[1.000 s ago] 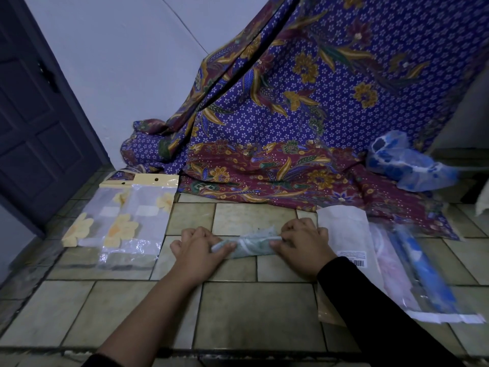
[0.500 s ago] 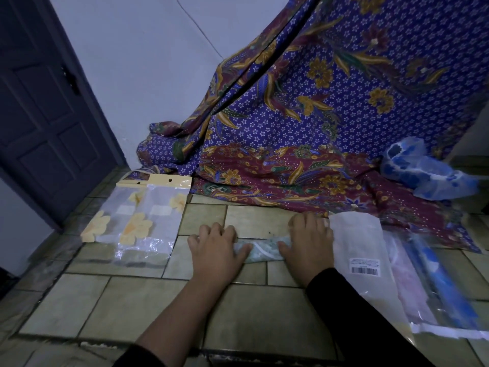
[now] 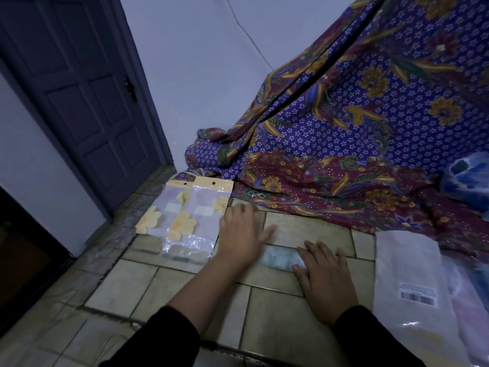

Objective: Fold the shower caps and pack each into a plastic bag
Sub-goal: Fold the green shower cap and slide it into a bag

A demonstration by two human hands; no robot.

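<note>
A folded pale green shower cap [image 3: 279,259] lies as a narrow strip on the tiled floor. My right hand [image 3: 324,280] presses flat on its right end with straight fingers. My left hand [image 3: 242,234] is blurred, fingers spread, off the cap's left end and close to the right edge of the clear plastic bags with yellow flowers and yellow headers [image 3: 185,218]. A blue patterned shower cap [image 3: 465,178] sits on the cloth at the far right.
A purple and maroon batik cloth [image 3: 357,133] drapes from the wall onto the floor behind. A white packet with a barcode [image 3: 412,282] and more packed bags lie at the right. A dark door [image 3: 87,96] stands at the left.
My left hand has lifted off the folded cap and moved left toward the flowered bags. My right hand stays pressed on the cap. The view has swung left.
</note>
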